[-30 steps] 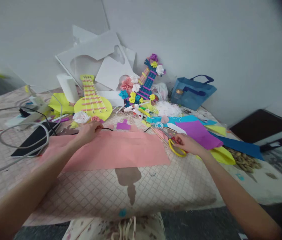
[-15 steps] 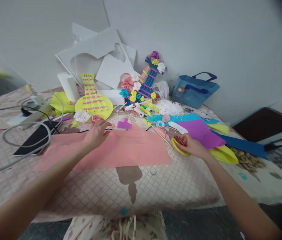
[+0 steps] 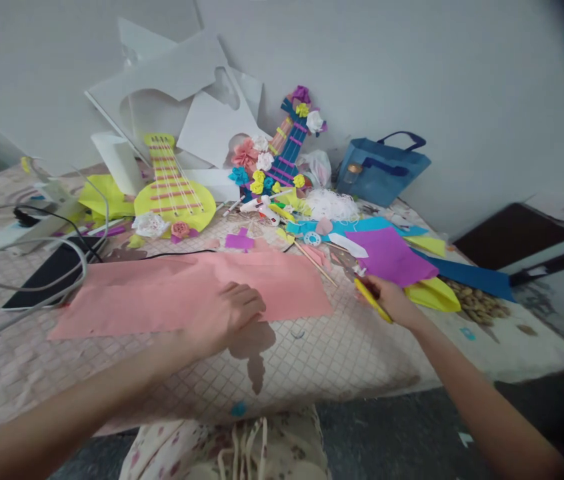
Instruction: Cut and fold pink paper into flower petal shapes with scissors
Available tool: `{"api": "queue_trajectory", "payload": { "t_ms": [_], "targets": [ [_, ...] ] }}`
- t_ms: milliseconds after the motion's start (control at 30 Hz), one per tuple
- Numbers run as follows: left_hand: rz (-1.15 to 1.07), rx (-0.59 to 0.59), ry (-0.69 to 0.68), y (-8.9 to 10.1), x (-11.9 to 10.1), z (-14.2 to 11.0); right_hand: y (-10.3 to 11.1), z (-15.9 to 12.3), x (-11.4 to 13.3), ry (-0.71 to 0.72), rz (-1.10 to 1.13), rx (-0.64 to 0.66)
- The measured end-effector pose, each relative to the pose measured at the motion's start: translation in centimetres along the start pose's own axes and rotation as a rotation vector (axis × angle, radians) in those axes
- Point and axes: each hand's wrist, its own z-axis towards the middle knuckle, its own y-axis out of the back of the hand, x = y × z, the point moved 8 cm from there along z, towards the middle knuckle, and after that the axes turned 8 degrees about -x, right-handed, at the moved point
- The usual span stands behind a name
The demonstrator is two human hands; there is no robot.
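Observation:
A long sheet of pink paper (image 3: 132,300) lies across the table before me. Over its front edge rests my left hand (image 3: 236,312), palm down with loosely bent fingers; nothing shows in it, though the fingertips are partly hidden. To the right, my right hand (image 3: 391,300) is closed around the handles of scissors (image 3: 373,300) with a yellow rim. Their blades point away toward the small scraps behind. A purple sheet (image 3: 395,257) lies just beyond that hand, beside a yellow sheet (image 3: 435,295).
Farther back stand a yellow paper guitar (image 3: 175,200), a flowered blue guitar (image 3: 287,153), a glue gun (image 3: 262,208) and a blue bag (image 3: 382,172). Cables and a black tablet-like slab (image 3: 47,277) are on the left. A thin stick (image 3: 315,263) lies behind the pink paper.
My left hand has come from the pink paper's back edge to its front edge. The right hand has lifted and turned the scissors. The view has shifted slightly.

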Motion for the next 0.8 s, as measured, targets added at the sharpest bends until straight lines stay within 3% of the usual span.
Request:
{"api": "queue_trajectory", "payload": {
  "t_ms": [100,200,400,533,667,800],
  "targets": [
    [0.055,0.071,-0.05,-1.8,-1.8,-1.1,-0.8,-0.8,1.5,0.066,-0.131,0.069],
    [0.135,0.108,-0.04,-3.0,-1.8,-1.4,-1.1,-1.2,2.8,0.089,-0.181,0.109],
    [0.15,0.141,-0.031,-3.3,-1.3,-1.4,-0.8,-1.7,4.3,0.24,-0.249,0.086],
    [0.07,0.076,0.049,-2.7,-0.6,-1.6,-0.3,-2.3,3.8,0.252,-0.347,0.09],
    [0.025,-0.037,0.157,-2.0,0.8,0.0,0.6,-2.4,2.6,0.241,-0.434,0.034],
    [0.017,-0.039,0.193,-2.7,1.8,3.6,1.0,-2.3,1.3,0.235,-0.512,0.016]
  ]
}}
